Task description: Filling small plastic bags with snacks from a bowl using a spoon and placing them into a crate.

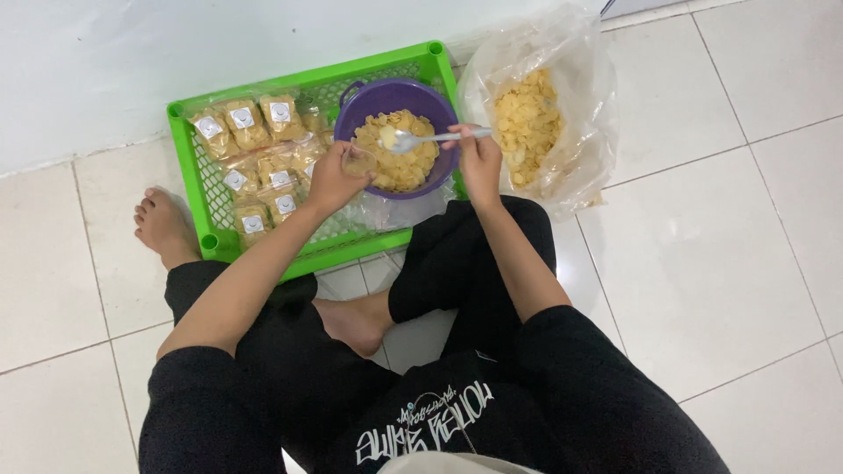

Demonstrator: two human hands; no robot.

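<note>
The person is sitting on the white tile floor (720, 263) with legs crossed. The right hand (479, 162) is closed around the handle of a white spoon (421, 139). The spoon is carrying a little load of yellow chips over the purple bowl (369, 101), which is almost full of the same chips (404, 162).

The left hand (332, 180) is pinching a small clear bag (358, 161) and holding it open, just beside the bowl's near left edge. The spoon's tip is near the mouth of the bag.

It looks like the step in hand is filling the small bag, one spoonful at a time. The next move seems to call for tipping the spoon right over the bag's mouth, slowly, so the chips are falling inside and not back into the bowl. The bag is thin and floppy, so the left fingers need to be keeping it wide open.

The bowl is sitting in the right end of a green plastic crate (198, 189). In the left part of the crate, filled little packets (246, 123) with white stickers are lying in a heap, close to the left hand. A big clear sack of chips (527, 118) is standing open just to the right of the crate, near the right hand. A bare foot (162, 224) is resting on the floor to the left of the crate, and another foot (356, 325) is tucked in the middle. A white wall (132, 61) is behind the crate.
</note>
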